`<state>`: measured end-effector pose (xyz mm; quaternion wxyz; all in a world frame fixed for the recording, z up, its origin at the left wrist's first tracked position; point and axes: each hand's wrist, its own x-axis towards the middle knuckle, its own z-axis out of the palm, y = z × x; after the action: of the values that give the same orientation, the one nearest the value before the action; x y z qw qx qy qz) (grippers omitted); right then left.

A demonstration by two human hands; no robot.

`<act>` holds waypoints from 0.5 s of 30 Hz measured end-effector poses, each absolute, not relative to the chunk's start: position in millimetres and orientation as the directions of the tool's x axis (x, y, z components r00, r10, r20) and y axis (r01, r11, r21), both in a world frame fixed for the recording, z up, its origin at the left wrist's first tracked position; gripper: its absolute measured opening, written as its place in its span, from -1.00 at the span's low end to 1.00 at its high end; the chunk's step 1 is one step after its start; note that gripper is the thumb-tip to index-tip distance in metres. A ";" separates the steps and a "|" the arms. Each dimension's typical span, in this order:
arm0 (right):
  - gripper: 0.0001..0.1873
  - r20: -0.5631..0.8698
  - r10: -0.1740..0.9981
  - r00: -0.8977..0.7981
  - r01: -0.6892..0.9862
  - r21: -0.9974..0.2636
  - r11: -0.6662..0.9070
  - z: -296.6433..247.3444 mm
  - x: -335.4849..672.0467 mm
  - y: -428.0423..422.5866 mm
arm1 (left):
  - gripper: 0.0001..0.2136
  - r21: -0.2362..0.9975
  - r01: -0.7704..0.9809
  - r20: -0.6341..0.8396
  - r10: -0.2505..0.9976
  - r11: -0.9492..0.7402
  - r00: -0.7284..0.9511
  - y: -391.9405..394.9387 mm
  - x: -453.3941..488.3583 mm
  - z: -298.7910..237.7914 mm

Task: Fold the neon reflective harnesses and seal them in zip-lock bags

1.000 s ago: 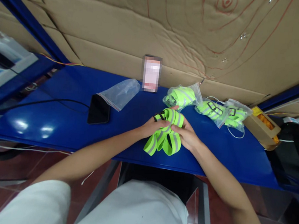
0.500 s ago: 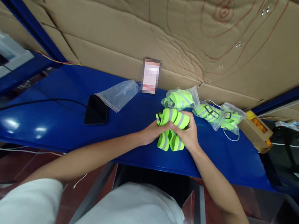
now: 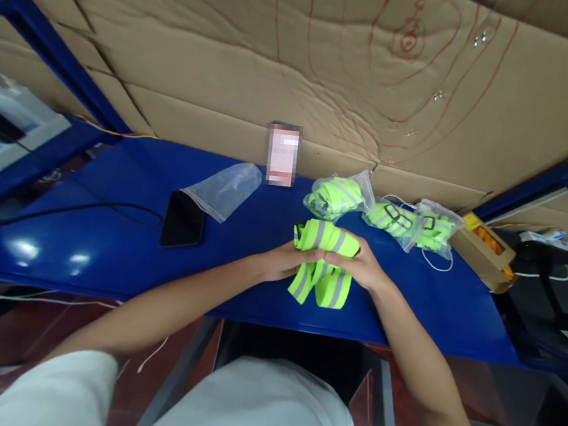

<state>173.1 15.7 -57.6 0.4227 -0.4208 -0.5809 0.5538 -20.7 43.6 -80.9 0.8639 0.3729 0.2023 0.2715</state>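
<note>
I see the left hand (image 3: 282,264) and the right hand (image 3: 365,266) both grasping the green strap (image 3: 330,237), thumbs meeting across its front. The strap is fluorescent yellow-green with a grey stripe along its length, wound into a flat, layered roll on top, with loose loops hanging below the thumbs and a dark bit at its left end. It sits between the hands, over the tabletop (image 3: 255,304). Just beyond the strap I have a bagged green bundle (image 3: 338,197); left of the strap lie a clear bag (image 3: 229,189) and a black phone (image 3: 183,220).
</note>
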 end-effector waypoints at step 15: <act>-0.59 -0.068 0.996 -0.051 -0.305 -0.949 -0.081 -55.1 152.4 9.8 | -0.53 0.690 -0.229 -0.266 0.535 0.686 0.802 29.6 -11.8 -75.5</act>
<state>152.4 9.8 -55.1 0.5423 -0.4250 -0.4069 0.5998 -11.8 29.6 -75.5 0.8890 0.3328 0.2298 0.2146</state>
